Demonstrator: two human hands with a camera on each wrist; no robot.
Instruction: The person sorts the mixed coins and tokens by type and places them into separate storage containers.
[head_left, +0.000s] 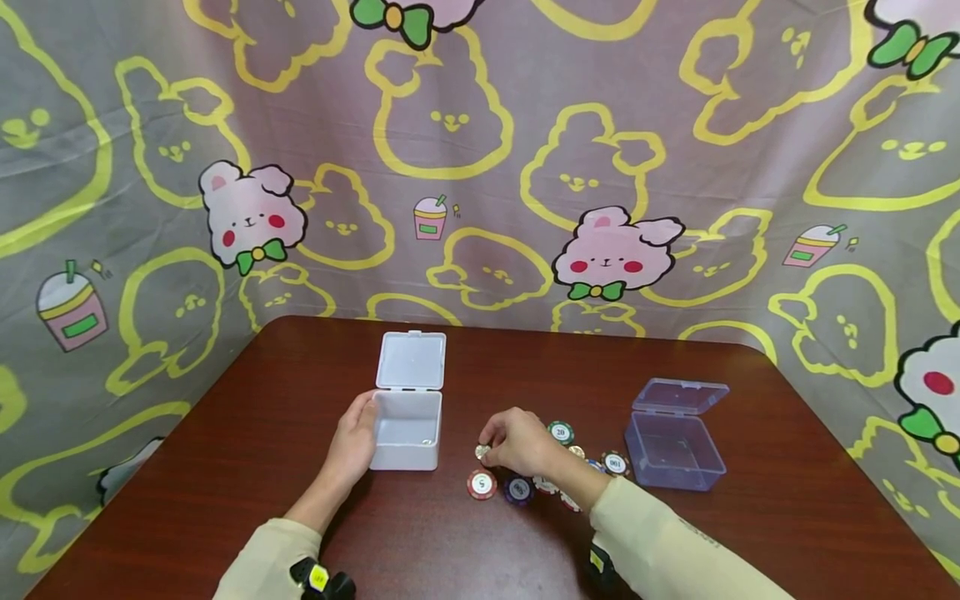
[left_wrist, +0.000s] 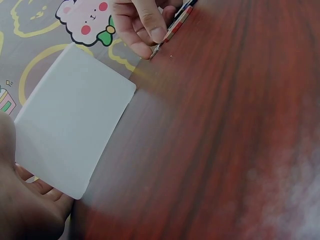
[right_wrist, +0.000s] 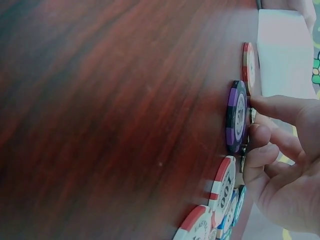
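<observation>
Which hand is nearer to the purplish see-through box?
The right hand. It pinches a small disc beside the poker chips, left of the purplish box; the left hand is farther left, holding the white box.

Place: a screened-off table [head_left: 247, 467] spot; whether in a home, office or studio cannot be told.
Cloth [head_left: 480, 192]: grey, creased, printed with cartoon rabbits [head_left: 617, 250] and drink cups [head_left: 430, 221], hanging behind the table and along both sides like a booth.
Table: dark reddish-brown, wood-grained, with rounded far corners.
Sleeves [head_left: 266, 558]: small black devices [head_left: 321, 578], one near each cuff, suiting a recording set-up.
</observation>
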